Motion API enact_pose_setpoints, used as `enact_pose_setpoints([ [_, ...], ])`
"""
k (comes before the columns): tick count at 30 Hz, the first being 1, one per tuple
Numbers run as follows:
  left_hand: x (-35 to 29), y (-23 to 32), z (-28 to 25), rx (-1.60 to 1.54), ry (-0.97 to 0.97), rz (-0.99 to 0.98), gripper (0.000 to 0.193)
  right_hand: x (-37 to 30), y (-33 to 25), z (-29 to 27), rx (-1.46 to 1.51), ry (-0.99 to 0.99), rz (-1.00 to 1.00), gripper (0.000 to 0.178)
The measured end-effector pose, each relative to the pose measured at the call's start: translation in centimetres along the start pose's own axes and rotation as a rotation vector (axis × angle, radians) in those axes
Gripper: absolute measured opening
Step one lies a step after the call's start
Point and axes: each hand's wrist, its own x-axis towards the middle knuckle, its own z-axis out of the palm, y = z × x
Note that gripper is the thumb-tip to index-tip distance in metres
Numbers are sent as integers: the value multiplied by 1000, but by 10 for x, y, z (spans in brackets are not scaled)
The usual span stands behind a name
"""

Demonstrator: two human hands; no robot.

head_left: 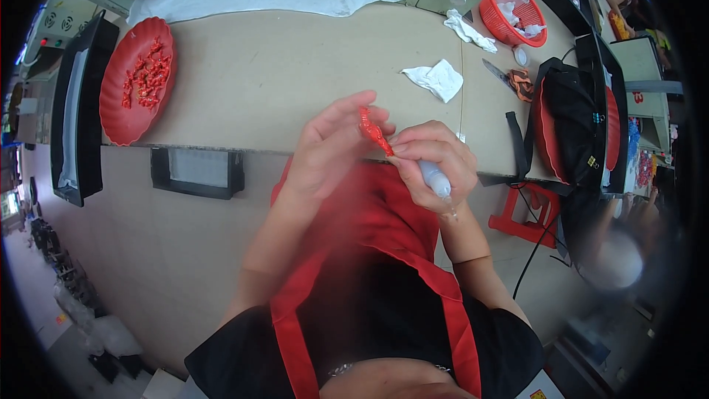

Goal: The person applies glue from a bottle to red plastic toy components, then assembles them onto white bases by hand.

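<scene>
A small, glossy red figurine (374,133) is held at a slant between my two hands, above the table's near edge. My left hand (329,144) is closed lightly about its upper part, with the index finger raised; the exact finger contact is partly hidden. My right hand (443,159) is wrapped around a small translucent squeeze bottle (434,177), whose narrow clear tip points down toward me. The right thumb and forefinger also meet at the figurine's lower end. To the left, a red scalloped tray (118,120) carries a pile of similar small red pieces (148,77).
A crumpled white cloth (439,80) lies beyond my right hand. Scissors (509,77) with orange-and-black handles, a red basket (509,26) and a black bag (569,118) are on the right. A black bin (196,171) hangs at the front edge; a red stool (526,214) stands below.
</scene>
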Motion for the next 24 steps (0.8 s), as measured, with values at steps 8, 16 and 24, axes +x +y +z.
enact_pose_setpoints([
  [8,-1,2,-3,51,-4,-102,19,-4,5,-4,188,-77,188,16],
  [16,3,3,-12,148,-70,-37,17,-2,8,-6,195,-108,190,15],
  [24,2,7,-13,286,-114,39,20,2,8,-4,155,-117,158,16],
])
